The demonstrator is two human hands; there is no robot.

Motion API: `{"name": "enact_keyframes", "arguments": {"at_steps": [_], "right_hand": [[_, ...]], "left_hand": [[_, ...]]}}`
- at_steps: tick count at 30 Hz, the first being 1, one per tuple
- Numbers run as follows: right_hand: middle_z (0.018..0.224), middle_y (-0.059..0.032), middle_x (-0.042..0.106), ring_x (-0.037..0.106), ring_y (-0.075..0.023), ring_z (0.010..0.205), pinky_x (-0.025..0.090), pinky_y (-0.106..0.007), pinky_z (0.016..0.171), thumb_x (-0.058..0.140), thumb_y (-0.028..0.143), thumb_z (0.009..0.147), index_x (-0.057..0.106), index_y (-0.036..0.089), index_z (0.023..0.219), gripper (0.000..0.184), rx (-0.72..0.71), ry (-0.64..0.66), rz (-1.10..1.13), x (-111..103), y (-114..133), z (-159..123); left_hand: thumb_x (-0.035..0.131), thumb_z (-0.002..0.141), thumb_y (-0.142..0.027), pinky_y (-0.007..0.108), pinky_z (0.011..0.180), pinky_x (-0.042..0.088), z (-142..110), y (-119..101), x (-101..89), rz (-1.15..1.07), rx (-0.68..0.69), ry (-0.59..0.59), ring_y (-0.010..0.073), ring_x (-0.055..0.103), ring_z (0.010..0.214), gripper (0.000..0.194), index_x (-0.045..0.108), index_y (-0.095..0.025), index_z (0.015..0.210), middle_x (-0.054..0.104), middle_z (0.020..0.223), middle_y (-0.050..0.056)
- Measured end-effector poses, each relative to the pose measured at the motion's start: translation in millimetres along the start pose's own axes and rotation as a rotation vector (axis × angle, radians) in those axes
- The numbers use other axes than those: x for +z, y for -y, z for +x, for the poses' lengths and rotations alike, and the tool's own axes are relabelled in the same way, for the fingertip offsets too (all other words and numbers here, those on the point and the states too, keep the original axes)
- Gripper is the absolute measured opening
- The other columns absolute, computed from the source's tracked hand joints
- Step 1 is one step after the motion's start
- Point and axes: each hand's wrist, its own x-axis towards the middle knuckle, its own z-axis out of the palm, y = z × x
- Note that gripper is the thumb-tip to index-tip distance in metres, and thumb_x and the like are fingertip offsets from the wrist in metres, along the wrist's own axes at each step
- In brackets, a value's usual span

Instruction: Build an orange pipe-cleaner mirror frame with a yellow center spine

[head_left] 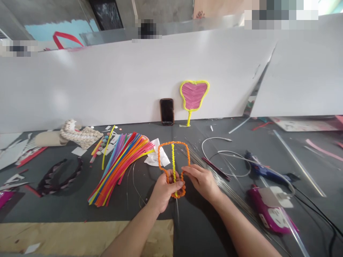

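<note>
An orange twisted pipe-cleaner frame, wide at the top and narrower below, is held upright over the dark table. Down its middle runs a yellow twisted pipe-cleaner strip, with a thin wire sticking out below. My left hand is closed on the frame's lower part, its thumb pressed across the yellow strip. At the frame's right side, my right hand pinches the orange edge where it bends inward. Behind them, a pink fan shape with a yellow border leans on the white board.
A bundle of colourful pipe cleaners lies left, near a dark braided headband. A phone leans on the white board. Thin wires, a blue glue gun and a magenta power strip lie right.
</note>
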Motion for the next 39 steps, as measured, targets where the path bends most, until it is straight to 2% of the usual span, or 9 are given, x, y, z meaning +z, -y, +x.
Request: {"name": "enact_keyframes", "arguments": {"at_steps": [13, 21, 24, 26, 28, 29, 31, 34, 39], "right_hand": [[0.081, -0.0034, 0.072, 0.067, -0.0146, 0.067, 0.049, -0.023, 0.062, 0.046, 0.021, 0.091, 0.062, 0.022, 0.095, 0.017, -0.012, -0.015, -0.148, 2, 2, 0], [0.076, -0.0021, 0.071, 0.066, -0.0142, 0.063, 0.045, -0.023, 0.059, 0.047, 0.021, 0.09, 0.061, 0.021, 0.09, 0.014, -0.001, -0.04, -0.169, 5, 3, 1], [0.08, -0.0025, 0.07, 0.064, -0.0144, 0.065, 0.047, -0.025, 0.063, 0.054, 0.024, 0.086, 0.06, 0.023, 0.098, 0.013, 0.107, -0.097, 0.038, 4, 4, 2], [0.084, -0.0023, 0.068, 0.06, -0.0131, 0.061, 0.048, -0.026, 0.06, 0.059, 0.029, 0.084, 0.054, 0.025, 0.107, 0.024, 0.287, -0.201, 0.319, 2, 4, 3], [0.089, -0.0029, 0.065, 0.055, -0.0111, 0.057, 0.046, -0.025, 0.054, 0.059, 0.038, 0.083, 0.051, 0.024, 0.108, 0.029, 0.495, -0.277, 0.651, 1, 5, 5], [0.091, -0.0037, 0.064, 0.053, -0.0103, 0.056, 0.045, -0.024, 0.051, 0.058, 0.042, 0.084, 0.053, 0.023, 0.106, 0.029, 0.58, -0.275, 0.808, 0, 5, 6], [0.093, -0.0054, 0.064, 0.052, -0.0094, 0.056, 0.042, -0.023, 0.049, 0.057, 0.047, 0.083, 0.057, 0.02, 0.101, 0.032, 0.702, -0.194, 1.052, 0, 7, 7], [0.086, -0.0046, 0.064, 0.05, -0.0083, 0.056, 0.04, -0.021, 0.049, 0.062, 0.046, 0.08, 0.062, 0.018, 0.092, 0.03, 0.771, -0.091, 1.231, 1, 11, 8], [0.075, -0.0009, 0.063, 0.051, -0.0074, 0.057, 0.043, -0.021, 0.055, 0.068, 0.041, 0.077, 0.061, 0.018, 0.078, 0.024, 0.759, -0.073, 1.307, 6, 13, 6]], "left_hand": [[0.077, 0.061, -0.013, 0.02, 0.054, 0.044, 1, -1, 7.3, -0.1, 0.004, -0.022, 0.0061, 0.052, 0.051, 0.033, 0.048, -0.017, 0.075, 0.056, 0.059, -0.006], [0.08, 0.057, -0.014, 0.02, 0.054, 0.043, 1, -2, 12.2, -0.086, 0.032, -0.084, 0.0063, 0.051, 0.051, 0.035, 0.047, -0.017, 0.07, 0.055, 0.057, -0.006], [0.079, 0.059, -0.016, 0.021, 0.058, 0.043, 1, -1, 10.5, -0.062, 0.056, -0.055, 0.0071, 0.053, 0.055, 0.032, 0.048, -0.017, 0.07, 0.055, 0.06, -0.006], [0.078, 0.06, -0.016, 0.021, 0.059, 0.044, 1, -2, 9.0, -0.05, 0.075, -0.048, 0.0077, 0.055, 0.057, 0.031, 0.05, -0.017, 0.071, 0.055, 0.061, -0.005], [0.078, 0.06, -0.017, 0.02, 0.058, 0.044, 1, -3, 8.0, -0.045, 0.077, -0.051, 0.008, 0.055, 0.057, 0.03, 0.05, -0.017, 0.072, 0.055, 0.062, -0.005], [0.079, 0.059, -0.018, 0.02, 0.057, 0.044, 1, -4, 7.8, -0.043, 0.069, -0.046, 0.008, 0.054, 0.056, 0.031, 0.051, -0.017, 0.072, 0.055, 0.061, -0.005], [0.079, 0.058, -0.018, 0.02, 0.056, 0.044, 0, -4, 7.6, -0.036, 0.047, -0.019, 0.0082, 0.054, 0.055, 0.031, 0.051, -0.017, 0.072, 0.056, 0.061, -0.005], [0.079, 0.059, -0.018, 0.02, 0.056, 0.044, 0, -1, 7.9, -0.034, 0.032, 0.02, 0.0083, 0.055, 0.056, 0.031, 0.052, -0.017, 0.074, 0.057, 0.063, -0.004], [0.079, 0.06, -0.018, 0.022, 0.061, 0.045, 2, 2, 9.9, -0.101, 0.02, 0.015, 0.0101, 0.059, 0.062, 0.031, 0.053, -0.017, 0.076, 0.062, 0.069, -0.002]]}}
